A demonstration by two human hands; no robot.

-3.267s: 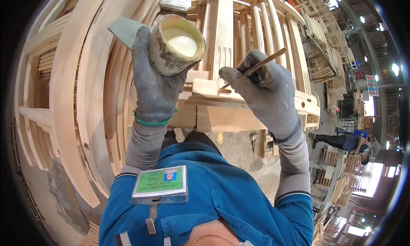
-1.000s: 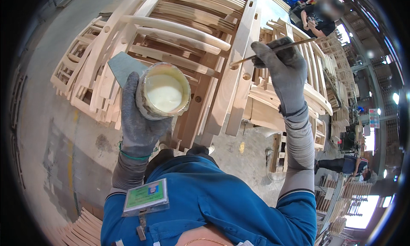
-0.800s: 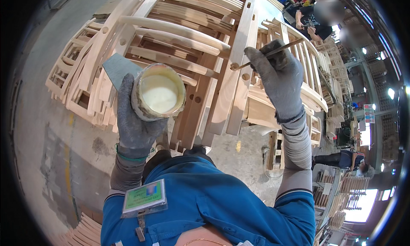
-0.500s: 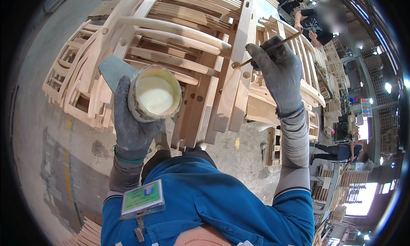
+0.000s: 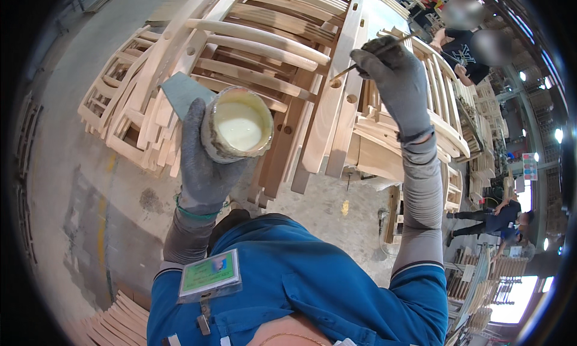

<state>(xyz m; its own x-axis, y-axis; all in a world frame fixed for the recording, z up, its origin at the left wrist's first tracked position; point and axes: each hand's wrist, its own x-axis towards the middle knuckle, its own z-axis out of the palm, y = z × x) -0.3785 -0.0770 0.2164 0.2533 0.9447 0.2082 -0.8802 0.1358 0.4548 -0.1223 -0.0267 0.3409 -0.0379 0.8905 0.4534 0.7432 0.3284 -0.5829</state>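
My gloved left hand is closed round a round, crusted jar of creamy white liquid, tilted toward me. A flat grey-green piece sticks out beside the jar above my thumb; how it is held is hidden. In my gloved right hand a thin dark stick is pinched, slanting down to the left. Its tip is at a round hole in the end part of a pale wooden post; whether it goes inside I cannot tell. Dark stains mark the glove's fingertips.
Slatted wooden frames lie stacked before me, with more at the left and right. Post ends jut toward my body. Concrete floor shows below. People stand at the far right, one in a black shirt.
The whole view has shifted, so frames and hands appear farther right. The jar has come slightly closer to the post. The stick stays at the hole, still in my right hand.
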